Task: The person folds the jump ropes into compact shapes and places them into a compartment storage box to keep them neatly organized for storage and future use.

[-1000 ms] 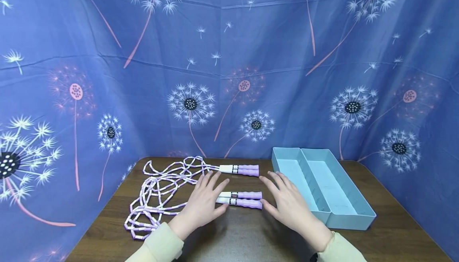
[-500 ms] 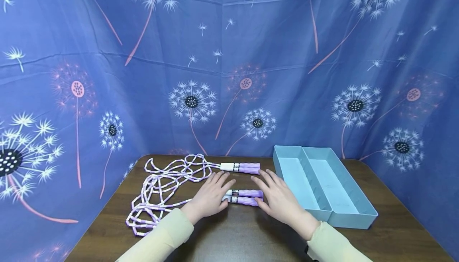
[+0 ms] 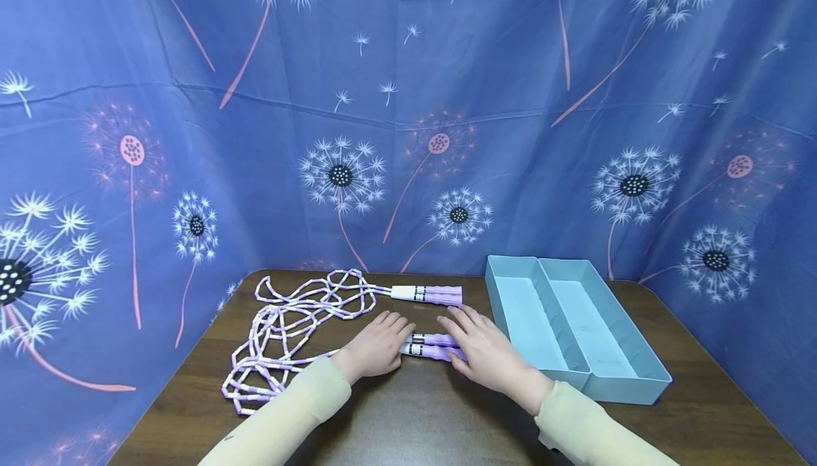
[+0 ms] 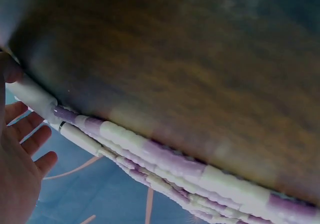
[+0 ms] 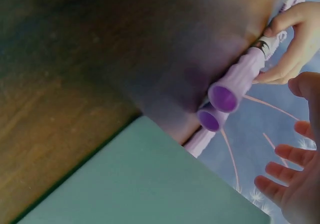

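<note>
A purple-and-white beaded jump rope (image 3: 274, 331) lies in loose loops on the left of the table. Its two near handles (image 3: 434, 352) lie side by side, white at the rope end and ridged purple at the other. My left hand (image 3: 376, 345) reaches over their white ends; the right wrist view has its thumb and fingers on either side of a handle (image 5: 240, 73). Over the purple ends is my right hand (image 3: 485, 349), fingers spread, thumb tip right at the nearer handle. More handles (image 3: 440, 294) of the same kind lie farther back, beyond both hands.
Two light-blue open trays (image 3: 606, 331) stand side by side right of my right hand, one wall (image 5: 140, 184) close to it in the right wrist view. The brown wooden table (image 3: 415, 423) ends at a blue dandelion-print cloth (image 3: 396, 132).
Both hands have drawn in toward each other over the near handles, the left moving right and the right moving slightly left. The head view has shifted slightly; rope and trays keep their places.
</note>
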Demonstrator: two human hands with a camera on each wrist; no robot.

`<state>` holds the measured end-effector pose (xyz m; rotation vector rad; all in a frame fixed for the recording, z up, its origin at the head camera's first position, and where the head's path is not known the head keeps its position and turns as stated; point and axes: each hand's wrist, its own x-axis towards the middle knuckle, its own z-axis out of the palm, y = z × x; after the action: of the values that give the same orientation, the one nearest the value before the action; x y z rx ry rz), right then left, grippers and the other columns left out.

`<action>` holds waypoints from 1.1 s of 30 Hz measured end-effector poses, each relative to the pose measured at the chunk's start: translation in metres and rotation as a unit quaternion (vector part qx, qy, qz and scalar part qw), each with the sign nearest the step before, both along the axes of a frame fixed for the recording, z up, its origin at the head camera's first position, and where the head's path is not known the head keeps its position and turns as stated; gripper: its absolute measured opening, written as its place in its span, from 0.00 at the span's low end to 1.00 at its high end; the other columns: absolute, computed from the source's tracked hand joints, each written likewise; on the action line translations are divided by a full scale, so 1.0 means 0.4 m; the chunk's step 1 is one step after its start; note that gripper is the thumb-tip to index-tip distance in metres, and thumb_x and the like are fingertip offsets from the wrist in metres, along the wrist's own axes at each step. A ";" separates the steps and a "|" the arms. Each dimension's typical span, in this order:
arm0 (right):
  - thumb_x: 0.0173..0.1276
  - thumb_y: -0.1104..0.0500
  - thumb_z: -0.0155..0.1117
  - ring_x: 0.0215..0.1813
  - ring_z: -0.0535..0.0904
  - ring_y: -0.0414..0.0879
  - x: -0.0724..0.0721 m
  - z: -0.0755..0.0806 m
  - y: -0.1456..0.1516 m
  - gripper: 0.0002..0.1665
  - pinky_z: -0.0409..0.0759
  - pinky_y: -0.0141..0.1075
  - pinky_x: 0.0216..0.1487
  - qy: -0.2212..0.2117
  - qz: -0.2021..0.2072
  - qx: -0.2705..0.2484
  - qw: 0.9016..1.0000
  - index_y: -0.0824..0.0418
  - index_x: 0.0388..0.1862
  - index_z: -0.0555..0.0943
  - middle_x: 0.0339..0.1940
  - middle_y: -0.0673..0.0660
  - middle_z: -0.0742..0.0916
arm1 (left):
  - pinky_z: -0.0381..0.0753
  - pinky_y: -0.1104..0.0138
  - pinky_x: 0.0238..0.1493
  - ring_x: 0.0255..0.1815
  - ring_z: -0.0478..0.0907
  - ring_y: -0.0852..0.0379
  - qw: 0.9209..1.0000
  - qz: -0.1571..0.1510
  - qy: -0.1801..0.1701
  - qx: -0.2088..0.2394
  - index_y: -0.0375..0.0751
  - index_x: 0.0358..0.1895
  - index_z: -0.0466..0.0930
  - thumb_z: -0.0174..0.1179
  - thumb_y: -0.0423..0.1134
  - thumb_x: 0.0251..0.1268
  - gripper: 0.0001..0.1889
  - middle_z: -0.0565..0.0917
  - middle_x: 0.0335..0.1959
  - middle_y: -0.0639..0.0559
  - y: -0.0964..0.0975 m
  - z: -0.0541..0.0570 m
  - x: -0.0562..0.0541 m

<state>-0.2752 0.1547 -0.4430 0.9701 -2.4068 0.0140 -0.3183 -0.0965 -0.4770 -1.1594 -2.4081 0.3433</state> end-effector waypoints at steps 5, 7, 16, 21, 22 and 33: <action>0.60 0.48 0.63 0.62 0.72 0.60 -0.004 -0.015 -0.003 0.35 0.71 0.50 0.60 0.007 0.009 0.001 1.000 0.60 0.64 0.70 0.60 0.61 0.77 | 0.68 0.59 0.62 0.56 0.71 0.53 0.998 0.007 0.016 -0.054 0.41 0.59 0.72 0.57 0.48 0.55 0.28 0.76 0.51 0.51 0.012 0.006 0.008; 0.60 0.48 0.63 0.62 0.72 0.59 -0.006 -0.020 -0.004 0.35 0.71 0.49 0.60 0.010 0.006 0.002 1.000 0.60 0.64 0.70 0.60 0.61 0.76 | 0.69 0.61 0.60 0.55 0.70 0.54 0.998 0.011 0.020 -0.063 0.42 0.58 0.72 0.57 0.48 0.56 0.26 0.76 0.50 0.52 0.016 0.008 0.010; 0.59 0.47 0.63 0.63 0.71 0.58 -0.007 -0.026 -0.004 0.36 0.70 0.49 0.61 0.007 0.002 0.019 1.000 0.60 0.65 0.69 0.61 0.60 0.76 | 0.73 0.64 0.44 0.43 0.72 0.56 0.998 0.019 -0.003 -0.059 0.45 0.44 0.71 0.47 0.40 0.66 0.07 0.75 0.41 0.53 0.030 0.007 0.017; 0.59 0.46 0.63 0.63 0.71 0.57 -0.004 -0.028 -0.005 0.36 0.70 0.48 0.61 0.014 0.004 0.027 1.000 0.60 0.64 0.70 0.61 0.60 0.77 | 0.75 0.65 0.37 0.38 0.74 0.55 0.999 0.027 0.001 -0.032 0.43 0.39 0.70 0.39 0.36 0.66 0.09 0.75 0.39 0.50 0.036 0.007 0.029; 0.59 0.45 0.63 0.63 0.72 0.57 -0.004 -0.029 -0.005 0.36 0.70 0.48 0.61 0.017 0.006 0.028 0.999 0.60 0.64 0.70 0.60 0.59 0.77 | 0.75 0.65 0.36 0.37 0.74 0.55 0.999 0.029 0.002 -0.028 0.42 0.38 0.70 0.39 0.35 0.66 0.09 0.75 0.38 0.50 0.037 0.006 0.031; 0.50 0.44 0.69 0.61 0.73 0.57 -0.005 -0.035 0.001 0.42 0.72 0.48 0.59 0.055 0.022 0.035 0.998 0.61 0.62 0.71 0.58 0.60 0.78 | 0.76 0.69 0.30 0.29 0.74 0.59 0.998 0.040 0.029 -0.035 0.41 0.39 0.70 0.47 0.36 0.66 0.04 0.73 0.37 0.51 0.055 0.023 0.042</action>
<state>-0.2772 0.1551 -0.4571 1.0282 -2.2981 -0.1070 -0.3016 -0.0746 -0.4679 -1.0687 -2.4139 0.4853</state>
